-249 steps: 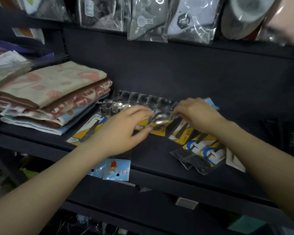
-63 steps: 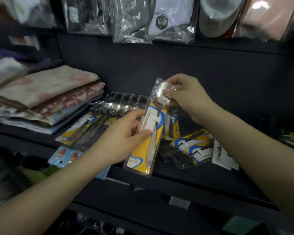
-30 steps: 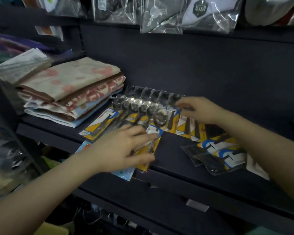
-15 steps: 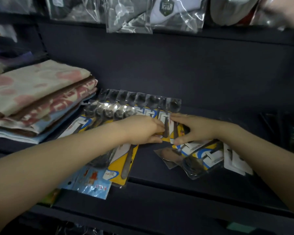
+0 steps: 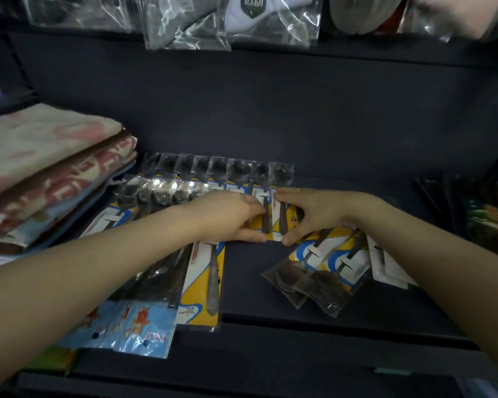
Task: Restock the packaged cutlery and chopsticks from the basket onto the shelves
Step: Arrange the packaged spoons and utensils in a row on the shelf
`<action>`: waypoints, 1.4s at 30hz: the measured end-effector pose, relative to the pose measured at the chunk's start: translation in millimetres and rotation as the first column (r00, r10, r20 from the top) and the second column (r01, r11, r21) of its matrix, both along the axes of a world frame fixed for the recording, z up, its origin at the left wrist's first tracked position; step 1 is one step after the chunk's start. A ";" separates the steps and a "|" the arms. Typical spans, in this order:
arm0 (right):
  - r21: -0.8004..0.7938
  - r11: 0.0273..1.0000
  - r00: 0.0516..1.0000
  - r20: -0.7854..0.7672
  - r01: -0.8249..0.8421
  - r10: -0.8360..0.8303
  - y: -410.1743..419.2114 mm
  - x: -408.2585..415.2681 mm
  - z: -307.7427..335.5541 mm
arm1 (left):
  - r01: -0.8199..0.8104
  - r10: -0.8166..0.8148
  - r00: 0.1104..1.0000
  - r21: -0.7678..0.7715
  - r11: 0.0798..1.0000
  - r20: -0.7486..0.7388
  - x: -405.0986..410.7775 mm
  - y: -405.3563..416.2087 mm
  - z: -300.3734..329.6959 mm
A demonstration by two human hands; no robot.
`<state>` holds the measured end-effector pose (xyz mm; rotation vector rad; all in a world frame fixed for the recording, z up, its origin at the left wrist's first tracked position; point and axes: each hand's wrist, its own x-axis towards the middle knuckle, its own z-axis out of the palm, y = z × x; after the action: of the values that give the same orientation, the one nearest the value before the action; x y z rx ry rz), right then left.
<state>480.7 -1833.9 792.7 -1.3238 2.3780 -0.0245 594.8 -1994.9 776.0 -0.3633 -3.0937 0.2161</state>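
Note:
Packaged spoons on yellow-and-blue cards lie in a back row (image 5: 219, 170) and a front row (image 5: 161, 193) on the dark shelf (image 5: 270, 311). My left hand (image 5: 227, 216) and my right hand (image 5: 314, 214) meet at the right end of the back row. Each grips a spoon pack (image 5: 266, 214) between fingers at its top and thumb at its lower edge. One spoon pack (image 5: 204, 282) sticks out over the shelf's front edge under my left forearm. A loose pile of spoon packs (image 5: 322, 271) lies askew below my right wrist.
Folded towels (image 5: 41, 173) are stacked at the left of the shelf. Blue cartoon packs (image 5: 138, 328) hang over the front edge. White card packs (image 5: 385, 265) lie under my right forearm, dark boxed goods (image 5: 486, 219) sit far right, and bagged goods (image 5: 242, 18) hang above.
The spoon pack that both hands held up two seconds ago now lies on the shelf. Both hands have come together at the right end of the back row and have hardly moved since.

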 end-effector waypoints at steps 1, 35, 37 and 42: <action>-0.030 1.000 1.000 -0.010 0.002 -0.002 -0.5 2.5 -1.9 | 0.003 -0.003 1.000 0.004 1.000 -0.002 0.0 -0.2 -0.4; -0.866 0.493 0.927 0.115 -0.083 0.358 20.9 66.3 58.7 | 0.084 0.412 0.796 0.755 0.650 -0.443 97.2 66.5 13.7; -0.967 0.208 0.880 0.223 0.145 0.420 23.4 69.8 82.9 | 0.032 0.443 0.792 0.755 0.655 -0.419 90.6 81.8 14.1; -0.819 0.038 0.603 0.452 0.572 0.657 24.5 94.7 111.0 | 0.031 0.532 0.681 0.745 0.666 -0.503 85.2 115.2 19.4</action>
<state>575.4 -1809.4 903.7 -1.2581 1.0482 -2.2749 680.1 -1879.8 795.3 0.2037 -2.1847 -0.6918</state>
